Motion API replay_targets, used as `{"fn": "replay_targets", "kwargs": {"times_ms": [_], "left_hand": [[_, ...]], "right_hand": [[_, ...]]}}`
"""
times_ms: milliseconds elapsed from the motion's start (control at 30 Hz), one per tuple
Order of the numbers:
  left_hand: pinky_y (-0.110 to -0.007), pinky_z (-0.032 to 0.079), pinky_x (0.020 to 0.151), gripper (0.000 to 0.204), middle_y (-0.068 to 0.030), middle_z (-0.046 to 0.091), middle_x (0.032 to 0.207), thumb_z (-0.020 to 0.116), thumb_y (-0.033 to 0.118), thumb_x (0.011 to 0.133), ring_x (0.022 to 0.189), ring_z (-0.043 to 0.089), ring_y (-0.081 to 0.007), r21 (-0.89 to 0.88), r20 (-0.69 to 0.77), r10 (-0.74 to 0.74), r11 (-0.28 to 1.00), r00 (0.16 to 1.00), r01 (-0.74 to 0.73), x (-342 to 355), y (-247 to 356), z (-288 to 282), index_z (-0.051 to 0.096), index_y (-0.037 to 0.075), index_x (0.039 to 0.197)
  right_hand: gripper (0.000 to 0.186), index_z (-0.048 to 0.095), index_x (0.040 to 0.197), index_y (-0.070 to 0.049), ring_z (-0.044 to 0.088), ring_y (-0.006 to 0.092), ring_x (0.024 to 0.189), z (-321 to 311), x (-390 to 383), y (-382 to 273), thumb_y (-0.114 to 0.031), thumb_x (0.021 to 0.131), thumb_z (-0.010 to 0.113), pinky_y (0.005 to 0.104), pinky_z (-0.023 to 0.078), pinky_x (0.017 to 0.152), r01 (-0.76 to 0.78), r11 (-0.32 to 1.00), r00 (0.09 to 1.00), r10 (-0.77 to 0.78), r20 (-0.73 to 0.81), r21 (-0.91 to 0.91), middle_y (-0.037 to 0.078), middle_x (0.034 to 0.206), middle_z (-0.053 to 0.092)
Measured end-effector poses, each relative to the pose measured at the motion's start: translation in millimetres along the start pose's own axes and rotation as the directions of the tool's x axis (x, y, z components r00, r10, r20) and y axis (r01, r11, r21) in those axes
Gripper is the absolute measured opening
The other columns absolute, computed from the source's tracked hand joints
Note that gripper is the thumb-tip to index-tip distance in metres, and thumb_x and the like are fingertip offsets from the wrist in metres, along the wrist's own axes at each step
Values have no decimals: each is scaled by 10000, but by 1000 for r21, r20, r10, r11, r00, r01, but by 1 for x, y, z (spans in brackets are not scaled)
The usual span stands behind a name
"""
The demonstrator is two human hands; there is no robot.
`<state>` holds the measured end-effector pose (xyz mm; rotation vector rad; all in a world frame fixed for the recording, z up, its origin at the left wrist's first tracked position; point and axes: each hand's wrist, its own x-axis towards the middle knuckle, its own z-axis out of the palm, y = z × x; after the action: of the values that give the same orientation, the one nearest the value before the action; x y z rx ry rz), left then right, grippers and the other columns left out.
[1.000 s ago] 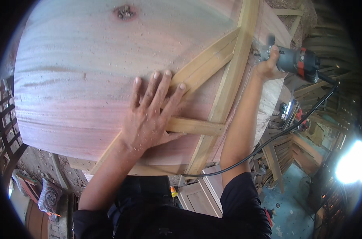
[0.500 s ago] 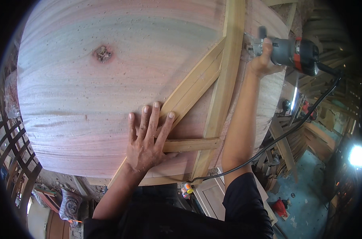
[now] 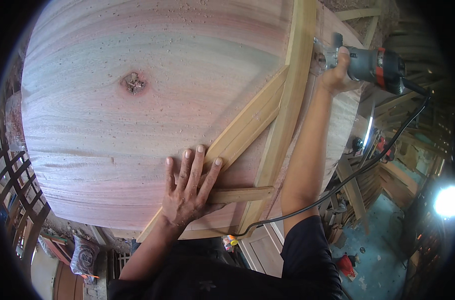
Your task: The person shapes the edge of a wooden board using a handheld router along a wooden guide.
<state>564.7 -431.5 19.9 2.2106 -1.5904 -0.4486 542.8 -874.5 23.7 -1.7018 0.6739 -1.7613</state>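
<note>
Gradually, the right hand [image 3: 334, 77], its grip wrapped around the power tool [image 3: 366, 65], has gone farther up beside the long strip [image 3: 298, 55], beyond the slanted brace [image 3: 250, 125], so the work reaches farther along the board [image 3: 187, 105]; the left hand [image 3: 186, 199] stays put, fingers spread.

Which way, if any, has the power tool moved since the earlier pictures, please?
Yes: judged against the diagonal brace, the power tool has moved forward, past the brace's upper end.
</note>
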Motion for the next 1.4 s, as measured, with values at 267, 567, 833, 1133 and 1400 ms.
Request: {"fn": "replay_targets", "kwargs": {"times_ms": [267, 567, 833, 1133, 1400], "left_hand": [[-667, 225, 1282, 973, -198, 463, 1662, 724, 745, 776, 1581, 372, -382, -39, 3, -49, 998, 999, 50, -1, 2, -1, 541, 243, 1590], [-699, 284, 1234, 825, -251, 498, 1619, 579, 698, 935, 1504, 473, -444, 141, 32, 38, 989, 999, -42, -3, -3, 1, 554, 188, 1584], [-701, 271, 1240, 964, -237, 470, 1647, 597, 800, 863, 1521, 454, -429, 120, 61, 22, 992, 998, -29, -5, -1, 0, 510, 204, 1616], [-706, 271, 1239, 1055, -234, 476, 1641, 572, 890, 811, 1506, 467, -433, 83, 64, 12, 996, 998, -17, -7, -1, 0, 501, 218, 1621], [-707, 288, 1226, 1026, -238, 518, 1606, 480, 916, 865, 1479, 498, -440, 155, 34, 40, 987, 999, -45, -8, 0, 2, 530, 200, 1598]], "right_hand": [[415, 632, 1086, 58, 685, 204, 714, 13, 15, 19, -40, 743, 843, 305, 573, 660, 35, 999, 999, -35, -24, 7, 103, 928, 704], [501, 620, 1124, 79, 711, 222, 781, 30, 41, 50, -60, 713, 871, 325, 590, 695, 24, 1000, 1000, -24, 1, -17, 124, 997, 718], [548, 622, 1147, 84, 716, 234, 846, 50, 60, 64, -82, 702, 896, 359, 589, 794, 75, 997, 997, -74, 21, -26, 121, 1015, 720], [542, 636, 1133, 65, 705, 228, 856, 63, 73, 81, -121, 706, 915, 359, 576, 815, 56, 998, 998, -56, 0, -2, 108, 1021, 715], [526, 641, 1124, 45, 695, 222, 839, 74, 87, 96, -123, 705, 911, 365, 568, 815, 107, 994, 994, -107, 17, 21, 89, 994, 715]]}}
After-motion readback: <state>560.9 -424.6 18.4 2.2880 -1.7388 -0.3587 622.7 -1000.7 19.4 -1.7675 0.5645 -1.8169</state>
